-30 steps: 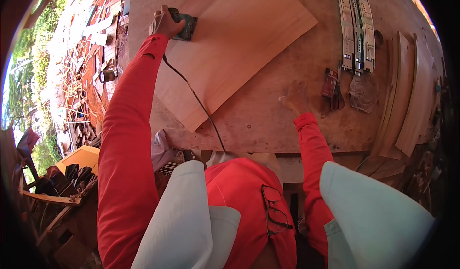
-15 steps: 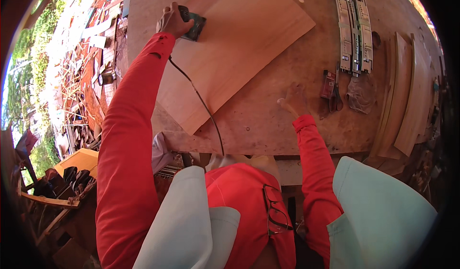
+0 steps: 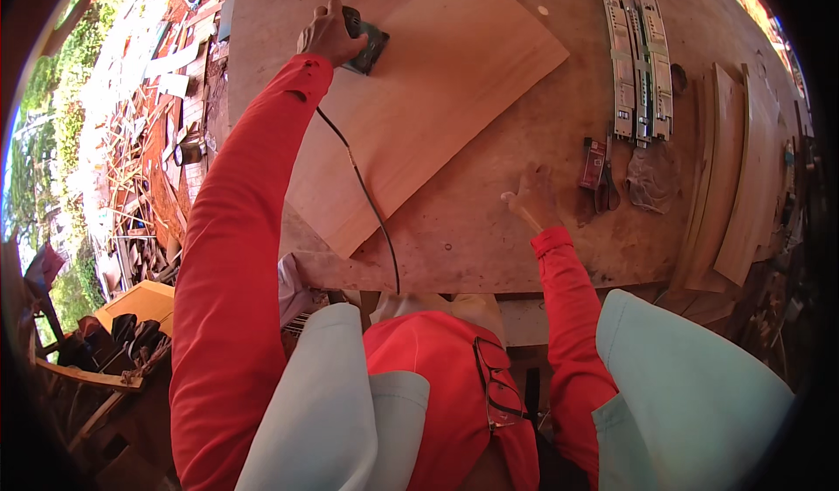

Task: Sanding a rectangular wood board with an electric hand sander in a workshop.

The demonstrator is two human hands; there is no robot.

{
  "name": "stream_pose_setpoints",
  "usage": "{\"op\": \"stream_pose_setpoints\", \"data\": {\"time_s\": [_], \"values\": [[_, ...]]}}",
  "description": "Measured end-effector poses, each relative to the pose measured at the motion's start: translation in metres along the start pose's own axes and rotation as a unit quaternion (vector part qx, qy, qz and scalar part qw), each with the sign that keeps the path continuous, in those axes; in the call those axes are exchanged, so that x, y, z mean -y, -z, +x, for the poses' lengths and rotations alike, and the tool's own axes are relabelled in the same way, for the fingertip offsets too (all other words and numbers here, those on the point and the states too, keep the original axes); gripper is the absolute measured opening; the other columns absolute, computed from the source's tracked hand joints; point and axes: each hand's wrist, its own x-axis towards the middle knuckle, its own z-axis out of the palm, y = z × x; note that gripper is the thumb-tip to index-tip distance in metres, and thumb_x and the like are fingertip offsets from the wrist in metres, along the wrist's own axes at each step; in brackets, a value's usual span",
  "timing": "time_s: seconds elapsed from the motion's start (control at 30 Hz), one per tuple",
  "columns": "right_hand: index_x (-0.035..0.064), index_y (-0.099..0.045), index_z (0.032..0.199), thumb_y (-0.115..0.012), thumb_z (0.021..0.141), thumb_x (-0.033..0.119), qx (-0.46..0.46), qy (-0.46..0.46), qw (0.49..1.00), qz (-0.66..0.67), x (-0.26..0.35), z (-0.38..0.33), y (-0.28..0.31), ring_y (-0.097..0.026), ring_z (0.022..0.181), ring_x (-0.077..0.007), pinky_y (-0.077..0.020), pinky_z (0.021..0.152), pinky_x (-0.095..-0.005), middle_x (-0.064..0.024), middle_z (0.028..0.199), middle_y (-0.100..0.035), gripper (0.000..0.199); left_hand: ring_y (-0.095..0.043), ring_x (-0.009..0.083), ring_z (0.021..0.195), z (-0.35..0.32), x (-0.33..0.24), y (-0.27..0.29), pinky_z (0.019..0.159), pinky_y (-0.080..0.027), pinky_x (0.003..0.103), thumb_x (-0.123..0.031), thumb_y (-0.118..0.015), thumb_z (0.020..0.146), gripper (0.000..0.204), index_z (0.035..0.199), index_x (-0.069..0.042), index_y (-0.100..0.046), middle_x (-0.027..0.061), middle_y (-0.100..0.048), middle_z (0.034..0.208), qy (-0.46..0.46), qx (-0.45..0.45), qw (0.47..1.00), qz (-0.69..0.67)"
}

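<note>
With my left arm stretched far forward, my left hand (image 3: 328,34) is closed round a dark green electric sander (image 3: 374,51). The sander sits on a wide, thin wooden panel (image 3: 437,97), near its upper left part. From the tool a black cord (image 3: 365,189) runs back across the panel and over the table's near edge. My right hand (image 3: 535,198) rests on the worktable (image 3: 472,259), to the right of the panel and apart from it. Its fingers are spread, with nothing seen in them.
Metal drawer slides (image 3: 642,71) lie at the far right. Below them are a red box (image 3: 592,163), scissors (image 3: 607,195) and a clear plastic bag (image 3: 651,178). Long wooden boards (image 3: 732,176) line the right side. Scrap wood (image 3: 144,154) litters the ground at left.
My left hand has slid the sander a little to the right over the panel. My right hand stays on the table. The whole view has shifted slightly.
</note>
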Motion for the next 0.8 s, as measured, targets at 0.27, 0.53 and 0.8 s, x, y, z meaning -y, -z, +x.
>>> {"op": "stream_pose_setpoints", "data": {"time_s": [0.27,0.53,0.8], "values": [[-0.0049,-0.045,0.121,-0.091,0.069,0.023,0.009,-0.011,0.999,0.038,0.013,0.003,0.010,-0.059,0.109,-0.0501,-0.0518,0.090,-0.0535,-0.0314,0.117,-0.053,0.074,-0.067,0.0464,0.108,0.030,0.027,-0.001,0.091,-0.056,0.054,-0.047,-0.076,0.074,0.083,0.138,-0.004,-0.044,0.0283,-0.057,0.128,0.061,0.000,0.998,0.025],[-0.0063,-0.046,0.122,-0.091,0.070,0.023,0.014,-0.007,1.000,0.026,0.004,0.002,0.010,-0.058,0.109,-0.0494,-0.0526,0.090,-0.0520,-0.0304,0.117,-0.052,0.075,-0.066,0.0478,0.110,0.029,-0.020,-0.013,0.091,-0.056,0.054,-0.046,-0.076,0.076,0.080,0.136,-0.005,-0.045,0.0280,-0.057,0.130,-0.027,0.018,0.999,0.012],[-0.0059,-0.045,0.122,-0.091,0.071,0.023,0.030,0.002,1.000,0.000,0.017,0.004,0.013,-0.060,0.108,-0.0505,-0.0545,0.087,-0.0518,-0.0310,0.120,-0.051,0.074,-0.067,0.0466,0.111,0.078,-0.025,-0.012,0.092,-0.056,0.054,-0.046,-0.075,0.074,0.083,0.138,-0.004,-0.044,0.0280,-0.056,0.131,0.034,-0.024,0.999,0.023]]}}
